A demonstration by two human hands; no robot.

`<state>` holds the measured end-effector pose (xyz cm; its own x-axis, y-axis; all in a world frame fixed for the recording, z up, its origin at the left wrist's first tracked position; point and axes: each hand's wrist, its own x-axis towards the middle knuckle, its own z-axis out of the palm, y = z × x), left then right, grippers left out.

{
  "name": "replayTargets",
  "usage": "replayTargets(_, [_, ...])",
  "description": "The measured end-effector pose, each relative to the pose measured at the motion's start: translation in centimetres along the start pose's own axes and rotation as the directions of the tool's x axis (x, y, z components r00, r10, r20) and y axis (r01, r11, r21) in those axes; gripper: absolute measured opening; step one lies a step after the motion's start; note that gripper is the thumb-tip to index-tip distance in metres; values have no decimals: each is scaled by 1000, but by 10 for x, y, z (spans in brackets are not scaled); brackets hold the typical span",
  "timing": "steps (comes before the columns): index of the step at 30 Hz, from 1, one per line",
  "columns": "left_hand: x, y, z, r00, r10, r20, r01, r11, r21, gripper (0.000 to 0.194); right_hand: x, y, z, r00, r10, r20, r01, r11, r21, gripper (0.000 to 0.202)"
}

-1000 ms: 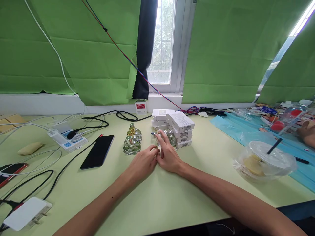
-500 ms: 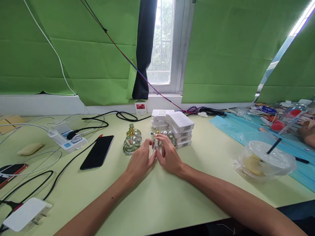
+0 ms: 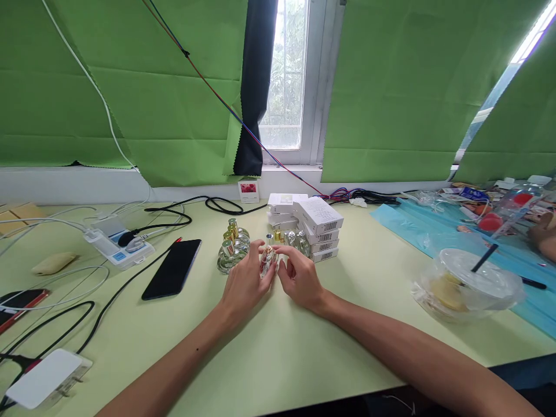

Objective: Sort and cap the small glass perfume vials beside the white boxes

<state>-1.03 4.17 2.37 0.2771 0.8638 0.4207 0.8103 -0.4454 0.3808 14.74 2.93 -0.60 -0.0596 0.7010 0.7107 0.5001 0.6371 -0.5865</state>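
My left hand [image 3: 249, 278] is closed around a small clear glass perfume bottle [image 3: 266, 263] with a copper-coloured neck. The bottle leans slightly, held between thumb and fingers just above the table. My right hand [image 3: 302, 280] reaches in from the other side; its index fingertip touches the bottle's neck, while its thumb stays apart from the glass. Behind the hands stand several small glass bottles [image 3: 297, 242] with silver and gold tops, partly hidden by my fingers. To the left is a row of rounded green-tinted bottles [image 3: 230, 258] with gold and silver tops.
Stacked white boxes [image 3: 321, 217] stand behind my right hand. A black phone [image 3: 172, 270] lies left, near a power strip [image 3: 119, 246] and loose cables. A lidded plastic cup [image 3: 469, 278] in a bag sits right, beside blue sheeting [image 3: 403, 223]. Another person's hand [image 3: 545, 234] shows far right.
The bottle between my hands has shifted slightly left and tilted, showing more clearly in my left hand. My right fingers have drawn back, leaving the index fingertip at its neck.
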Motion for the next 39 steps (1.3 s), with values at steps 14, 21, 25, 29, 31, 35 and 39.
replayTargets(14, [-2,2,-5,999,19,-34,-17,998,57,32,1,0,-2,985,146,95,-114,953,-281,36])
replayTargets(21, [0,5,-10,998,-64,-24,66,991,117,43,0,0,1,952,190,238,-96,930,-355,55])
replayTargets(25, [1,4,-10,997,-79,-26,81,989,126,46,2,-2,2,934,232,273,-112,913,-393,64])
replayTargets(29, [0,5,-11,996,-91,-21,93,986,138,48,3,-3,5,918,260,299,-111,894,-434,72])
replayTargets(31, [0,5,-12,995,-98,-13,98,986,137,45,3,-2,7,914,272,300,-123,892,-434,74])
replayTargets(35, [0,5,-13,995,-100,2,98,986,138,39,6,-1,11,907,282,313,-123,888,-443,77])
replayTargets(39, [1,7,-14,993,-115,12,111,983,148,34,18,-8,10,845,377,379,-166,859,-484,84])
